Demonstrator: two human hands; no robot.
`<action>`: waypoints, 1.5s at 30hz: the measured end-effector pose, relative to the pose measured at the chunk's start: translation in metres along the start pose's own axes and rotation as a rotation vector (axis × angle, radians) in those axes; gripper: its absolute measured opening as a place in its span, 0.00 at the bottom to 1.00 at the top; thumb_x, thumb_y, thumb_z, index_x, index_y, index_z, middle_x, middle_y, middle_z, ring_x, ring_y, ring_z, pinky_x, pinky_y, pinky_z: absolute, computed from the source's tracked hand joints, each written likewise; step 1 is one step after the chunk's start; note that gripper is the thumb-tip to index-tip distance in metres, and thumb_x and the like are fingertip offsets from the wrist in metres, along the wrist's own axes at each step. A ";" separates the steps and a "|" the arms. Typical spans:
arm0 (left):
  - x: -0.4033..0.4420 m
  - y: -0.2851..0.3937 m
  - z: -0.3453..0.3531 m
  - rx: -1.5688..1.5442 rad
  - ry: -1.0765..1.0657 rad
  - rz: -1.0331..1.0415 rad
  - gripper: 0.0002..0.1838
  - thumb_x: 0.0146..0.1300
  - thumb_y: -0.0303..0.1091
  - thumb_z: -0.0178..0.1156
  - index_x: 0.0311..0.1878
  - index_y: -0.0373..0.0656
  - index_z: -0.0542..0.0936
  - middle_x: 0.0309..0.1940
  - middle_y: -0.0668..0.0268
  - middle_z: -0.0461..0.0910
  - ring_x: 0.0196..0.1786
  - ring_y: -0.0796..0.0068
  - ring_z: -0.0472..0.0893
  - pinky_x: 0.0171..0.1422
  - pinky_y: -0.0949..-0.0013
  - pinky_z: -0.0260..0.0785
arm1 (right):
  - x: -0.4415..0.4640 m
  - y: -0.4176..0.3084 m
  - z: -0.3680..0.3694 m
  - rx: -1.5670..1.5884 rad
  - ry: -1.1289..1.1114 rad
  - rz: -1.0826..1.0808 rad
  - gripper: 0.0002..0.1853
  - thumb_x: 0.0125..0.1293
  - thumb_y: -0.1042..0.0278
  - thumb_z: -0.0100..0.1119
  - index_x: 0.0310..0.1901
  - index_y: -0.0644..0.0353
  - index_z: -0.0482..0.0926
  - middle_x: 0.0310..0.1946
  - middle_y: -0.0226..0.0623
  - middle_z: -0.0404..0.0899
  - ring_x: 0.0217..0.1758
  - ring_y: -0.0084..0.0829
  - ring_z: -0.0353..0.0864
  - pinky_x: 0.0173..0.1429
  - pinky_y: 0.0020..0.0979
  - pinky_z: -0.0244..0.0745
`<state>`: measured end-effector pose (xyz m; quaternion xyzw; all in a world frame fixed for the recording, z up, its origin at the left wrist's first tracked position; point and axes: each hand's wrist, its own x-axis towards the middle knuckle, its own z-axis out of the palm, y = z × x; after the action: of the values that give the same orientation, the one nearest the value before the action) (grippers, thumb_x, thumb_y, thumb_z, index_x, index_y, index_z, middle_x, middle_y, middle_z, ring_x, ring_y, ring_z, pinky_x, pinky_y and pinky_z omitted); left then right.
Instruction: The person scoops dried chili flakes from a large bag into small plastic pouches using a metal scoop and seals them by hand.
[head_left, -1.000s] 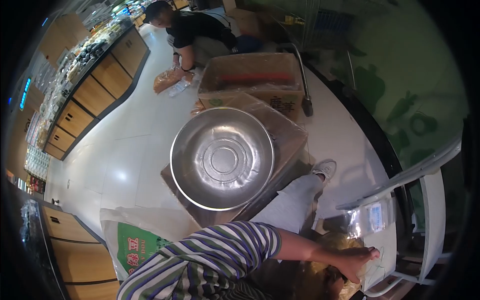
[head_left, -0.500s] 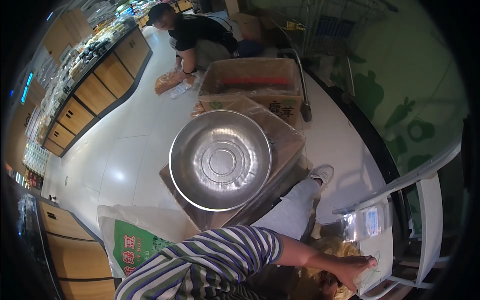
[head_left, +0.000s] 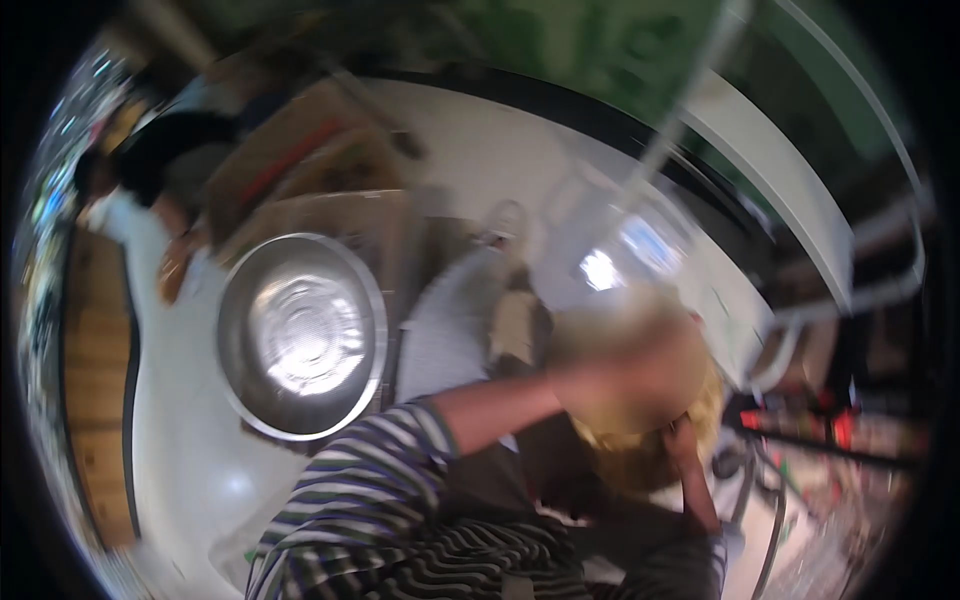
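My left hand (head_left: 645, 365) is smeared by motion above a yellow plastic bag (head_left: 640, 465); its fingers cannot be made out. A pale, blurred patch beside it is too unclear to name. Lower on the right, my right hand (head_left: 686, 448) is closed at the yellow bag's edge, with its fingertips partly hidden by the plastic. Clear plastic packaging with a white label (head_left: 650, 247) lies just beyond my hands. To the left, a large round metal basin (head_left: 300, 320) rests on a cardboard box.
An open cardboard box (head_left: 285, 165) stands behind the basin. Another person (head_left: 175, 150) crouches at far left near an orange-brown bag (head_left: 173, 270). A white-framed cart (head_left: 770, 160) borders the right, and wooden counters (head_left: 100, 390) line the left.
The view has swung right, so the basin now appears farther left. My left hand has moved from the white surface to above the yellow bag. My right hand has come into clearer view.
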<state>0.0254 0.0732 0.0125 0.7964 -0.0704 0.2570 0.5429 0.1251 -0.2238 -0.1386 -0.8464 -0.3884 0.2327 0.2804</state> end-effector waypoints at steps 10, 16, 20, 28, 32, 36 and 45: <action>0.015 0.003 0.004 0.159 -0.246 -0.183 0.48 0.46 0.46 0.77 0.65 0.43 0.58 0.60 0.48 0.69 0.58 0.52 0.77 0.60 0.56 0.71 | -0.048 -0.022 -0.032 -0.143 0.060 0.159 0.16 0.66 0.59 0.57 0.47 0.62 0.76 0.34 0.57 0.81 0.39 0.61 0.79 0.43 0.51 0.74; 0.017 0.001 0.007 0.122 -0.383 -0.280 0.50 0.41 0.46 0.78 0.64 0.34 0.62 0.60 0.46 0.69 0.62 0.50 0.73 0.67 0.57 0.67 | -0.070 -0.033 -0.048 -0.023 0.075 0.092 0.19 0.65 0.62 0.56 0.54 0.62 0.78 0.30 0.54 0.80 0.33 0.53 0.82 0.38 0.42 0.74; 0.000 -0.043 0.030 0.245 -0.216 0.073 0.50 0.38 0.48 0.79 0.62 0.35 0.64 0.55 0.46 0.70 0.57 0.49 0.75 0.61 0.57 0.69 | -0.079 -0.039 -0.051 0.070 0.069 0.066 0.14 0.68 0.64 0.53 0.45 0.68 0.77 0.23 0.52 0.75 0.23 0.32 0.68 0.31 0.38 0.66; 0.000 -0.047 0.037 0.180 -0.142 0.236 0.45 0.33 0.51 0.75 0.54 0.38 0.67 0.45 0.52 0.72 0.46 0.49 0.76 0.52 0.55 0.70 | -0.089 -0.029 -0.046 0.008 -0.021 0.213 0.28 0.75 0.53 0.46 0.62 0.72 0.72 0.55 0.63 0.77 0.58 0.58 0.75 0.64 0.44 0.68; 0.010 -0.053 0.042 0.329 -0.276 0.017 0.49 0.29 0.49 0.76 0.57 0.38 0.66 0.47 0.52 0.72 0.52 0.50 0.76 0.55 0.55 0.70 | -0.086 -0.033 -0.039 -0.035 0.049 0.234 0.28 0.77 0.56 0.44 0.64 0.77 0.67 0.59 0.65 0.73 0.65 0.58 0.71 0.69 0.44 0.63; 0.005 -0.015 0.011 0.293 -0.342 -0.092 0.48 0.30 0.47 0.76 0.57 0.39 0.65 0.48 0.52 0.72 0.53 0.51 0.76 0.59 0.56 0.69 | -0.082 -0.038 -0.037 -0.029 0.034 0.246 0.28 0.77 0.55 0.46 0.64 0.74 0.68 0.59 0.64 0.73 0.64 0.58 0.71 0.68 0.45 0.64; 0.002 -0.020 0.006 0.202 -0.149 0.156 0.25 0.40 0.45 0.72 0.39 0.41 0.77 0.39 0.52 0.77 0.42 0.45 0.79 0.44 0.51 0.73 | -0.087 -0.042 -0.037 -0.148 0.187 0.090 0.19 0.64 0.71 0.51 0.56 0.66 0.76 0.24 0.55 0.78 0.23 0.47 0.78 0.31 0.40 0.71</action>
<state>0.0375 0.0762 -0.0046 0.8559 -0.1463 0.2443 0.4317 0.0740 -0.2806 -0.0681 -0.8994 -0.3381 0.1357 0.2415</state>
